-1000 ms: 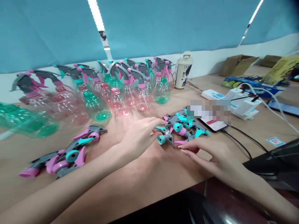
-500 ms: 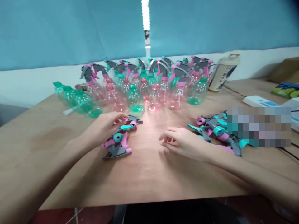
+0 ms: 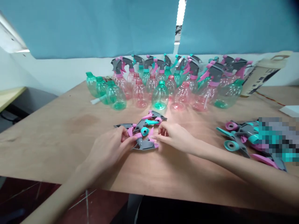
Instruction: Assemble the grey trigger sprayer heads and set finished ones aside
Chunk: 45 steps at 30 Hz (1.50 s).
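Observation:
A small cluster of trigger spray heads lies on the table between my hands. My left hand (image 3: 114,143) is closed at its left side, thumb at the pink collar of the nearest grey-and-pink spray head (image 3: 144,144). My right hand (image 3: 176,136) pinches at that head's pink trigger from the right, its fingertips partly hiding it. Just behind lies a grey spray head with a teal collar (image 3: 144,131). Another pink-and-grey spray head (image 3: 158,115) rests at the back of the cluster, and one more (image 3: 126,125) lies beside my left fingers.
Behind the cluster stand several green bottles (image 3: 160,96) and pink bottles (image 3: 140,95), many at the back topped with spray heads. A larger pile of spray heads (image 3: 243,137) lies at right, partly blurred out. A big cream flask (image 3: 263,74) leans at the back right of the table (image 3: 77,146).
The view has swung left. My right hand has moved left to the small cluster and closed at the nearest spray head. My left hand has come down to the cluster's near left side.

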{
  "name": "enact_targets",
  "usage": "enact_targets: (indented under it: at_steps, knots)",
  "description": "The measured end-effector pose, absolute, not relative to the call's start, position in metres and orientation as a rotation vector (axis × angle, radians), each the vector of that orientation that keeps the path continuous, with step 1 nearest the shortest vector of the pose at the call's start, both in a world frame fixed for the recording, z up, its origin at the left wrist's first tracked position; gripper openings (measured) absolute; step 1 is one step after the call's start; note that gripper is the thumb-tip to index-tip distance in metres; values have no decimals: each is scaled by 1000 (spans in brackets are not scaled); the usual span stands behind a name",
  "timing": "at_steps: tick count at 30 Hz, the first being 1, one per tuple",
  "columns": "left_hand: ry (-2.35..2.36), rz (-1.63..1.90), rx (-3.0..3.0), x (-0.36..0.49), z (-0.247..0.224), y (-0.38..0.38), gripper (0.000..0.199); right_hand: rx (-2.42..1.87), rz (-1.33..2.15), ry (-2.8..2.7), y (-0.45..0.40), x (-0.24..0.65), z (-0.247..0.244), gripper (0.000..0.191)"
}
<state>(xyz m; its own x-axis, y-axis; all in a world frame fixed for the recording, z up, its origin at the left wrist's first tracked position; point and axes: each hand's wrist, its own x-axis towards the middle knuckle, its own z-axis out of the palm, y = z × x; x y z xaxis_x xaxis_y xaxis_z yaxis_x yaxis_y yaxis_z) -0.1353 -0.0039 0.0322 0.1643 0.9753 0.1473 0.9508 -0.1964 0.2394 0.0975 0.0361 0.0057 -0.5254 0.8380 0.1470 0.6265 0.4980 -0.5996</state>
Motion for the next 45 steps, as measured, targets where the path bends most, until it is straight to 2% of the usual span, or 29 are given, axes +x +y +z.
enact_targets:
  at_steps: [6, 13, 17, 20, 26, 39, 42, 45]
  knots:
    - [1887, 322, 2291, -119, 34, -15, 40, -1333, 999, -2130, 32, 78, 8, 33]
    - [1943, 444, 2142, -110, 27, -31, 23, -1320, 1126, -2047, 27, 75, -1, 44]
    - [1776, 608, 2093, -112, 19, -36, 26, -1129, 1191, -2064, 17, 81, 2, 31]
    - [1563, 728, 2046, -109, 15, -36, 28, -971, 1181, -2078, 10, 88, 7, 19]
    - [1207, 775, 1888, -87, 19, -31, 20, -821, 1231, -2051, 5, 118, 10, 20]
    - [873, 843, 2465, -5, 7, 9, 23, -992, 1198, -1872, 33, 196, 1, 21]
    - [868, 891, 2512, 5, -3, 20, 18, -1040, 1106, -1878, 38, 203, -1, 19]
    - [964, 954, 2512, 8, -11, 27, 16, -1119, 948, -1822, 39, 203, -2, 27]
